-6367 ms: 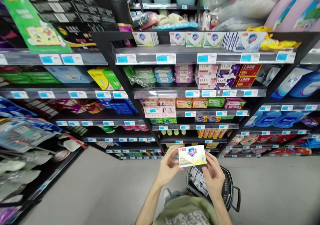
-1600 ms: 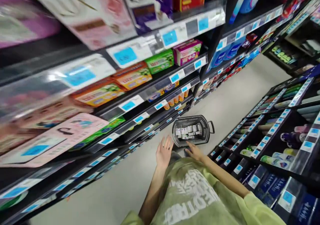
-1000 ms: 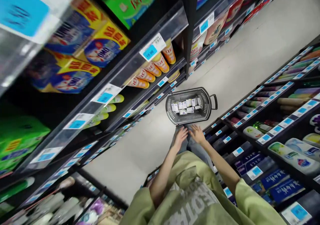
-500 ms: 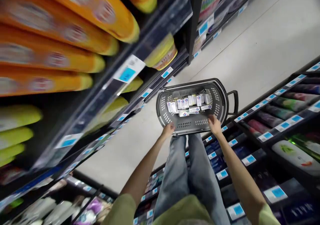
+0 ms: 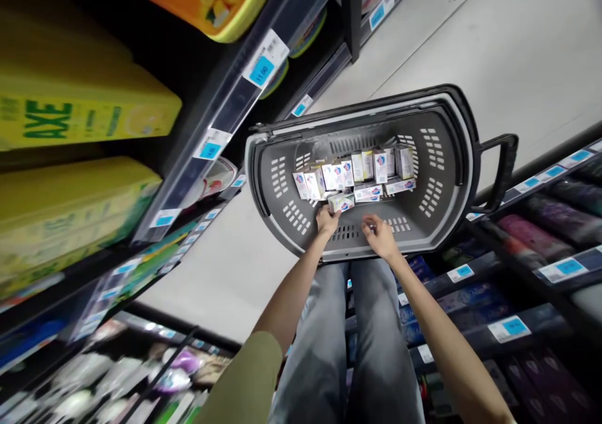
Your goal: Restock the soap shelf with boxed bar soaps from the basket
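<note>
from my far-off seat, i see that both hands have moved. half a second ago they were at the near edge of the basket [image 5: 348, 248], and now they reach inside it. the left hand [image 5: 328, 221] has its fingers at a little white box [image 5: 342, 202] at the front of the bunch (i can't tell if it pinches the box or only touches it). the right hand [image 5: 379, 236] holds nothing, with its fingers loosely bent, over the near side of the basket. the other boxes [image 5: 333, 176] sit close together in the middle: most stand up in a crooked row, and a few lie down in front. i think this change means the hands are done getting there and are at work on the boxes. the standing ones look easy to tip, so i'd go gently.
</note>
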The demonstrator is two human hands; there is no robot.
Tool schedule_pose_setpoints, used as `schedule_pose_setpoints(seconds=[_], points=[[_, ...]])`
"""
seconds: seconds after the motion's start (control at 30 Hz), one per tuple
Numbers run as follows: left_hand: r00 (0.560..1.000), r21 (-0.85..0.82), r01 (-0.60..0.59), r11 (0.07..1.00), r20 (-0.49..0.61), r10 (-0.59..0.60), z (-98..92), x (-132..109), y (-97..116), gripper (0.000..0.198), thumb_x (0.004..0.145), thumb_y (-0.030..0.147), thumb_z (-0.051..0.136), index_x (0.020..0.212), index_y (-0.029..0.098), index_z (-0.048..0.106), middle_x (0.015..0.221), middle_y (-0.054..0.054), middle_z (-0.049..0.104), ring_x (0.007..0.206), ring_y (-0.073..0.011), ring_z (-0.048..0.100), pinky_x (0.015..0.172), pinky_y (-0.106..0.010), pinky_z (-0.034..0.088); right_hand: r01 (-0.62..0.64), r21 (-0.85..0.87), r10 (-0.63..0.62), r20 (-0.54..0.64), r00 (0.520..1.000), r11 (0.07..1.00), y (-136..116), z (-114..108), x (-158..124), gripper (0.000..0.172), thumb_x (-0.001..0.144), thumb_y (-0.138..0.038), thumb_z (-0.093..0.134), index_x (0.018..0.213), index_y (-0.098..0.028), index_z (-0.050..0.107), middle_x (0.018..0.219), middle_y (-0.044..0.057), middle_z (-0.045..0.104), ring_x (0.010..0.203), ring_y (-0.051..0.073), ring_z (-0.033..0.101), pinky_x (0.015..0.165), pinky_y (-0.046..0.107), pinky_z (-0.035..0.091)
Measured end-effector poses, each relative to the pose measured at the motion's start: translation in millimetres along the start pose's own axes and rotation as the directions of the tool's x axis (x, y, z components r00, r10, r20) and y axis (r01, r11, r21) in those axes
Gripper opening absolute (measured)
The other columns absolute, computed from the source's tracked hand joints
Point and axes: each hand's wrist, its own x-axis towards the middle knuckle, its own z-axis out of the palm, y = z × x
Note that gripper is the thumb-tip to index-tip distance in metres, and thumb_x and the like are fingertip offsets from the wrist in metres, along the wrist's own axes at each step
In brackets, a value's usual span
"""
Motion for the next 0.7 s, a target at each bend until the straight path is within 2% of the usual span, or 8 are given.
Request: schedule_pose_setpoints(seconds=[0.13,0.23,0.37,0.43,0.5,0.6,0.67,0.7], points=[[0.994,-0.002,-0.102,0.995,0.047,0.102,-32.6,-21.5,3.6,0.032,0.092,0.031,0.071,0.119,0.015,0.07,0.113,-0.014,0.074,0.102,-0.0271,0.072,0.101,-0.039,0.053,-0.029,-0.014,0.029,-0.008,1.0,0.999,-4.2,-10.7,-5.7,0.023,0.094,-0.025,0.056,0.114,-0.019,0.067,0.108,0.011,0.078,0.103,0.024,0.076,0.097,0.041,0.06],[0.969,-0.028,-0.204,0.979,0.133,0.206,-66.1,-37.7,13.5,0.034,0.091,0.033,0.072,0.119,0.014,0.071,0.112,-0.012,0.072,0.09,-0.0246,0.074,0.093,-0.037,0.057,-0.029,-0.038,0.028,-0.023,0.999,0.999,-16.8,-20.4,-9.7,0.032,0.089,-0.022,0.06,0.12,-0.016,0.066,0.117,0.014,0.075,0.095,0.025,0.076,0.094,0.043,0.061],[0.88,-0.098,-0.353,0.931,0.304,0.366,-106.6,-56.6,33.1,0.041,0.085,0.04,0.078,0.12,0.018,0.073,0.113,-0.008,0.069,0.088,-0.0224,0.074,0.086,-0.034,0.062,0.037,-0.045,-0.037,0.01,0.999,0.998,-36.5,-28.9,-14.6,0.065,0.082,-0.026,0.07,0.145,-0.018,0.055,0.145,0.018,0.061,0.075,0.019,0.072,0.087,0.04,0.061],[0.808,-0.135,-0.414,0.9,0.401,0.432,-120.0,-65.3,46.7,0.046,0.083,0.043,0.08,0.121,0.02,0.074,0.116,-0.008,0.068,0.089,-0.0227,0.073,0.085,-0.035,0.063,0.076,-0.009,-0.075,0.074,0.994,0.997,-42.8,-31.1,-16.4,0.076,0.081,-0.033,0.073,0.152,-0.02,0.048,0.143,0.016,0.062,0.067,0.016,0.068,0.079,0.037,0.06],[0.723,-0.156,-0.471,0.868,0.495,0.481,-127.6,-73.1,63.0,0.048,0.084,0.045,0.079,0.124,0.02,0.073,0.12,-0.01,0.067,0.092,-0.0237,0.072,0.086,-0.036,0.063,0.087,0.017,-0.088,0.135,0.987,0.996,-44.8,-33.9,-18.2,0.072,0.084,-0.041,0.073,0.149,-0.019,0.052,0.116,0.01,0.074,0.064,0.016,0.065,0.073,0.033,0.058],[0.603,-0.187,-0.548,0.815,0.587,0.54,-126.9,-79.9,88.8,0.047,0.088,0.043,0.076,0.127,0.017,0.072,0.121,-0.012,0.067,0.097,-0.0248,0.071,0.089,-0.036,0.061,0.064,0.055,-0.071,0.139,0.988,0.996,-39.9,-41.2,-24.4,0.059,0.085,-0.053,0.073,0.131,-0.016,0.066,0.078,0.002,0.072,0.059,0.016,0.06,0.064,0.03,0.053],[0.578,-0.233,-0.569,0.788,0.569,0.585,-117.9,-78.9,103.9,0.046,0.094,0.04,0.07,0.132,0.015,0.069,0.116,-0.012,0.07,0.097,-0.0241,0.071,0.09,-0.035,0.06,0.023,0.154,-0.035,0.073,0.997,0.988,-34.1,-48.0,-33.0,0.057,0.081,-0.059,0.076,0.118,-0.017,0.068,0.081,0.002,0.071,0.057,0.014,0.057,0.057,0.027,0.05],[0.603,-0.231,-0.584,0.778,0.519,0.606,-111.0,-76.5,110.3,0.044,0.098,0.038,0.065,0.136,0.016,0.066,0.114,-0.011,0.07,0.098,-0.0237,0.071,0.091,-0.035,0.06,-0.004,0.226,-0.003,0.028,1.0,0.974,-31.3,-51.8,-38.7,0.057,0.078,-0.06,0.079,0.113,-0.017,0.068,0.086,0.003,0.072,0.057,0.014,0.057,0.055,0.026,0.049]])
